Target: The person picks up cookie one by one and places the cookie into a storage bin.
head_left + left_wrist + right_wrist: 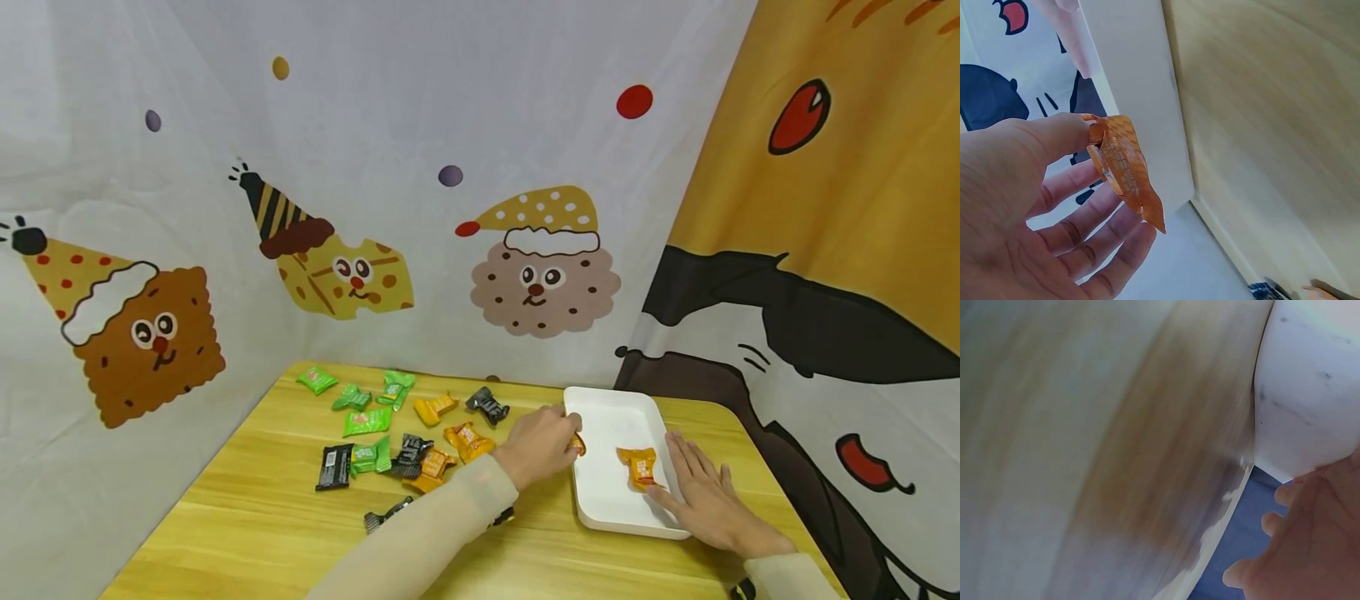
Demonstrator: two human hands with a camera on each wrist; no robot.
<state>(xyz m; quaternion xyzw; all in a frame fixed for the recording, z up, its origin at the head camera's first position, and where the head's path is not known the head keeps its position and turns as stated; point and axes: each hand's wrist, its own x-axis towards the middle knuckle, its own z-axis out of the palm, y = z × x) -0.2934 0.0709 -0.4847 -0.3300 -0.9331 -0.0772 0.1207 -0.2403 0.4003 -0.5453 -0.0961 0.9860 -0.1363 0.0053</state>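
Note:
My left hand is at the left rim of the white tray. It pinches an orange wrapped candy between thumb and fingers; in the head view most of that candy is hidden by the hand. Another orange-wrapped candy lies inside the tray, toward the right side. Along the tray's right rim rests my right hand, its fingers extended and its thumb reaching over the edge close to that candy. The right wrist view shows this hand against the tray's outer wall.
Left of the tray, several wrapped candies are scattered over the wooden table: green ones toward the back left, black ones and orange ones nearer the middle. My left forearm passes over part of them. A printed cloth hangs behind the table.

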